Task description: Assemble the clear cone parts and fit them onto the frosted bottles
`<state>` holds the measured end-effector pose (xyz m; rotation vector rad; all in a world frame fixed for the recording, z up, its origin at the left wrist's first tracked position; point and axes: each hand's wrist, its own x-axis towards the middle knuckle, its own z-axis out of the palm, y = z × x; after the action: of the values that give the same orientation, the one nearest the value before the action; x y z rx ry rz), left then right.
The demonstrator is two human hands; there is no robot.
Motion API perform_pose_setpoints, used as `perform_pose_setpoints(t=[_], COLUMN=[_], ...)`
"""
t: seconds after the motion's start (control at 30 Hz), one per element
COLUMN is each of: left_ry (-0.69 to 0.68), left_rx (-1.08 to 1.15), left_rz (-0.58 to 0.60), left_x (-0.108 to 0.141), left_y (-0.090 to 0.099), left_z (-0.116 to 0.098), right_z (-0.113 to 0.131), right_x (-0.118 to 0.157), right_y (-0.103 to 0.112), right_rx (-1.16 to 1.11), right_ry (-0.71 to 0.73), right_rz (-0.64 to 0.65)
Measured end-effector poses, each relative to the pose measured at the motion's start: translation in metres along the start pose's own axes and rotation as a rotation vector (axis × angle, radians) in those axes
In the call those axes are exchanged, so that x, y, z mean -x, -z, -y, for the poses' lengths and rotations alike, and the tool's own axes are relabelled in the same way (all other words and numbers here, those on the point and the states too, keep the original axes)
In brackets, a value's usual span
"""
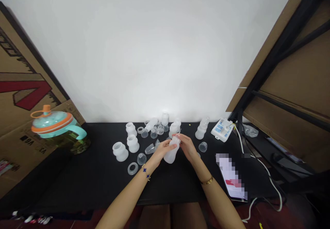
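Observation:
My left hand [162,151] is wrapped round the body of a translucent white baby bottle [170,156], tilted above the black table. At its neck, my right hand [187,147] pinches the top part, which has a thin clear tip; the fingers hide most of it. Left of my hands stand open white bottles [120,152], with a collar ring [132,168] and a clear dome cap [141,159] lying near them. Behind my hands are more bottles and several clear pieces [154,132]. To the right stands a bottle with a clear cap on it [200,133], and another clear cap [202,147] lies nearby.
A large turquoise and orange jug [56,129] stands at the far left against cardboard [15,126]. On the right are a white power strip [222,129], a white cable [268,177] and a phone [230,177] near the table's front edge. A white wall rises behind.

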<state>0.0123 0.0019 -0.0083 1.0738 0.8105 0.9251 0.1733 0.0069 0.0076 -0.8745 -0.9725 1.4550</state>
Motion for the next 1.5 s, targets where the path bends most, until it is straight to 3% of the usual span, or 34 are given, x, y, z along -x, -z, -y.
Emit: perform_pose_setpoints(t=[0.17, 0.3, 0.47, 0.8, 1.5], left_ry=[0.005, 0.066, 0.11, 0.132, 0.061], left_rx=[0.008, 0.098, 0.171, 0.184, 0.016], left_rz=[-0.021, 0.059, 0.079, 0.109, 0.069], left_x=[0.002, 0.007, 0.01, 0.013, 0.006], left_y=[-0.002, -0.008, -0.01, -0.012, -0.006], left_z=[-0.004, -0.013, -0.016, -0.021, -0.011], right_z=[0.001, 0.001, 0.002, 0.002, 0.001], right_x=[0.001, 0.001, 0.003, 0.004, 0.002], right_y=[-0.001, 0.0, 0.001, 0.0, -0.005], right_rx=[-0.001, -0.008, -0.009, -0.017, 0.004], right_ry=[0.003, -0.007, -0.02, -0.021, 0.013], right_rz=[-0.008, 0.022, 0.11, 0.122, 0.002])
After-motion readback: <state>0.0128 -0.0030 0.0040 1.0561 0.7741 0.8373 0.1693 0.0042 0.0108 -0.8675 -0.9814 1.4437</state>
